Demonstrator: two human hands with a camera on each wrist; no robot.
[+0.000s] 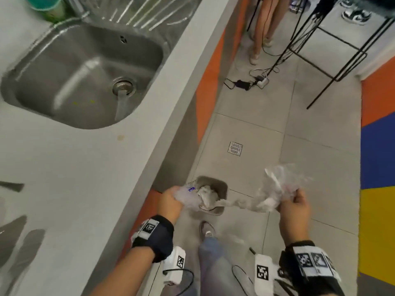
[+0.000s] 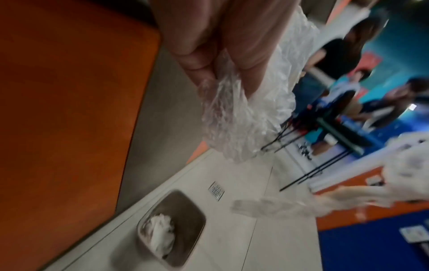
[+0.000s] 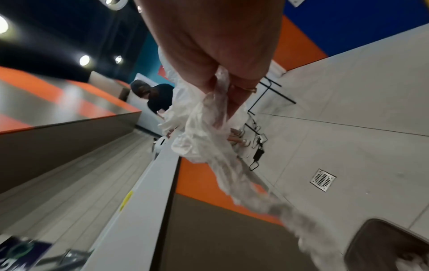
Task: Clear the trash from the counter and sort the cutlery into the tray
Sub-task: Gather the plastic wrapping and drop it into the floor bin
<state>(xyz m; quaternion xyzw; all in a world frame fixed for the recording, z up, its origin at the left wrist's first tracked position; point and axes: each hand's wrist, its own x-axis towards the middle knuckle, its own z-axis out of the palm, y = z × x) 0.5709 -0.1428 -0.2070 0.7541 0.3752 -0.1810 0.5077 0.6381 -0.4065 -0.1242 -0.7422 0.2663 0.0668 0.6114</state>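
My left hand (image 1: 171, 199) grips a crumpled clear plastic wrapper (image 1: 186, 198) just above the grey trash bin (image 1: 222, 186) on the floor; in the left wrist view the fingers (image 2: 209, 55) pinch that wrapper (image 2: 243, 119). My right hand (image 1: 294, 202) holds a second bundle of crinkled plastic and white paper (image 1: 275, 189), to the right of the bin; a long tail of it (image 1: 235, 202) trails toward the bin. The right wrist view shows fingers (image 3: 223, 77) curled round this bundle (image 3: 209, 132). The bin (image 2: 185, 210) contains crumpled white paper (image 2: 161, 232).
The white counter (image 1: 85, 178) with a steel sink (image 1: 85, 71) lies to my left; dark cutlery shapes (image 1: 19, 242) lie at its near left edge. My shoe (image 1: 206, 230) stands by the bin. A floor drain (image 1: 235, 148), cables (image 1: 245, 83), black stool legs (image 1: 320, 60) and a person's legs (image 1: 261, 28) lie ahead.
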